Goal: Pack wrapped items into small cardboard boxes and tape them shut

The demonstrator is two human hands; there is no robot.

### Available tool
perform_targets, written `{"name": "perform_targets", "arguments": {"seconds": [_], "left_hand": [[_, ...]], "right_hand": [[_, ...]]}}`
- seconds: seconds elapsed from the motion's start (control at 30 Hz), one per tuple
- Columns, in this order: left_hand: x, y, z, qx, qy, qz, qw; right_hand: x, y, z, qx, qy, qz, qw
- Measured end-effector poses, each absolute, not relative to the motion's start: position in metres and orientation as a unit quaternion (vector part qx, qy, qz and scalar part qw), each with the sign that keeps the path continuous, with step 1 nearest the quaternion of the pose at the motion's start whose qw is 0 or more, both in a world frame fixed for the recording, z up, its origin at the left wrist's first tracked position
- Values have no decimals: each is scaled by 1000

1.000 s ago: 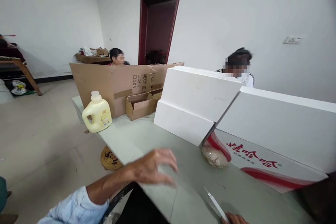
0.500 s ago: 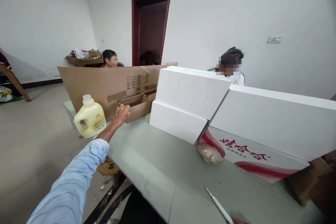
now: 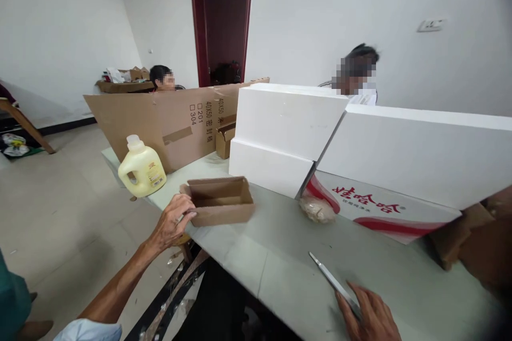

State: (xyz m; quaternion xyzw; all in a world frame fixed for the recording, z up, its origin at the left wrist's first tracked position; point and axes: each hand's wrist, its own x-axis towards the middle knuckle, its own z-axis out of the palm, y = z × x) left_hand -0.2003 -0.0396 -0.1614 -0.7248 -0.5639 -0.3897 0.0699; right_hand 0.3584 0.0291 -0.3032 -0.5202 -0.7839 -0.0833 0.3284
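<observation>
My left hand [image 3: 174,218] pinches the left end of a small open-topped cardboard box [image 3: 224,214] near the front edge of the table. The box is upright and its inside looks bare. My right hand [image 3: 368,315] is closed around the handle of a scalpel-like knife [image 3: 328,277], thumb on one side and fingers on the other. Its slim blade points away from me, low over or on the table. A yellow jug [image 3: 144,170] with a pale cap stands to the left of the small box.
A large cardboard sheet [image 3: 176,117] stands behind the jug, with another small box [image 3: 224,141] before it. White boxes [image 3: 288,122] are stacked on a red-and-white carton [image 3: 372,205]. A clear plastic bundle [image 3: 317,209] lies against it. Two people sit beyond; teal cloth shows at left.
My left hand has drawn the small box toward me and right, away from the cardboard sheet. My right hand has come further into view along the knife. The view has tilted down.
</observation>
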Motion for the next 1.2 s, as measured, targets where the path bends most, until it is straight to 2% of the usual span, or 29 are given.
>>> {"name": "perform_targets", "arguments": {"seconds": [0.1,0.33,0.5,0.6,0.77,0.93,1.07,1.2], "left_hand": [[-164,-51,-162,-776,-468,-422,7],[-115,-67,-154,-832,-362,-412,-85],[-111,-68,-138,-840,-323,-412,-143],[-115,-65,-134,-836,-330,-406,-162],[-123,-61,-146,-791,-437,-419,-93],[-132,-64,-165,-838,-459,-293,-49],[-134,-71,-179,-877,-442,-187,-19],[-133,-70,-190,-900,-404,-162,13]], "right_hand": [[326,14,-270,-504,-786,-47,356],[282,-16,-232,-469,-795,216,318],[265,-29,-219,-456,-786,298,291],[254,-37,-213,-435,-774,338,312],[244,-40,-215,-437,-701,413,383],[248,-29,-210,-466,-585,524,407],[250,-22,-204,-461,-469,650,381],[249,-19,-206,-453,-376,739,328]]}}
